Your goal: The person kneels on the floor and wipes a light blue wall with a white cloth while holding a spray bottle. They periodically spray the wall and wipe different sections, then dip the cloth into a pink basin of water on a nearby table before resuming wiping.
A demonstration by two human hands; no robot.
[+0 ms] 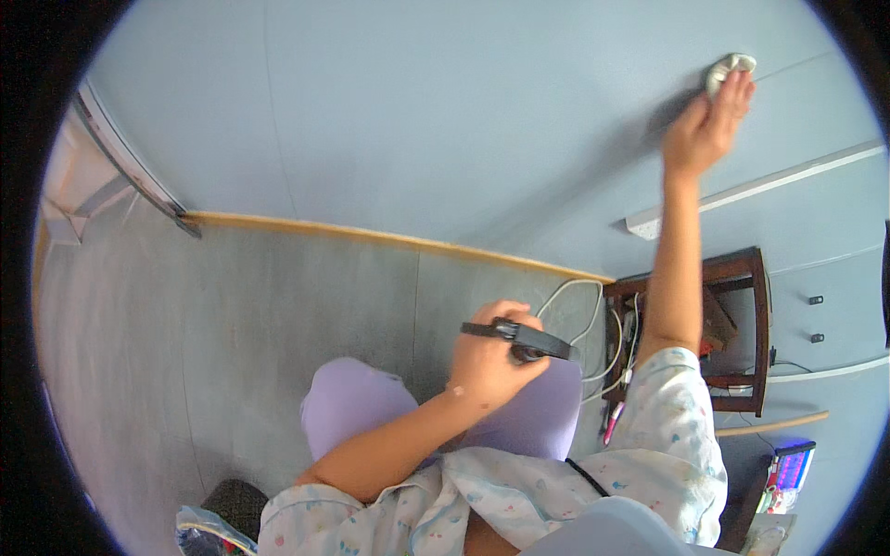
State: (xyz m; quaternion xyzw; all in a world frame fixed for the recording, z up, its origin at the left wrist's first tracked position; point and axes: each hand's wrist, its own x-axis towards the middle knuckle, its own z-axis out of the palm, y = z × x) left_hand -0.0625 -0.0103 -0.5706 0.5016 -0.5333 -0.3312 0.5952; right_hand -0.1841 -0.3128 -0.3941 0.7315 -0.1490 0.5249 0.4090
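Note:
My right hand point(709, 128) is raised at the upper right, its fingers pressing a crumpled white cloth point(730, 68) against the pale blue wall point(445, 125). The right arm is stretched out and casts a shadow on the wall. Low in the middle, over my knees in light purple trousers point(361, 403), my left hand point(494, 358) is curled around a black device with a black strap point(542, 342). What kind of device it is, I cannot tell, as the fingers cover part of it.
A dark wooden shelf unit point(758, 326) holding several items stands at the right by the wall. White cables point(599, 306) loop on the floor beside it. A white power strip point(643, 226) is on the wall above. At the far left is a door frame point(132, 156); a plastic bag point(208, 532) lies bottom left.

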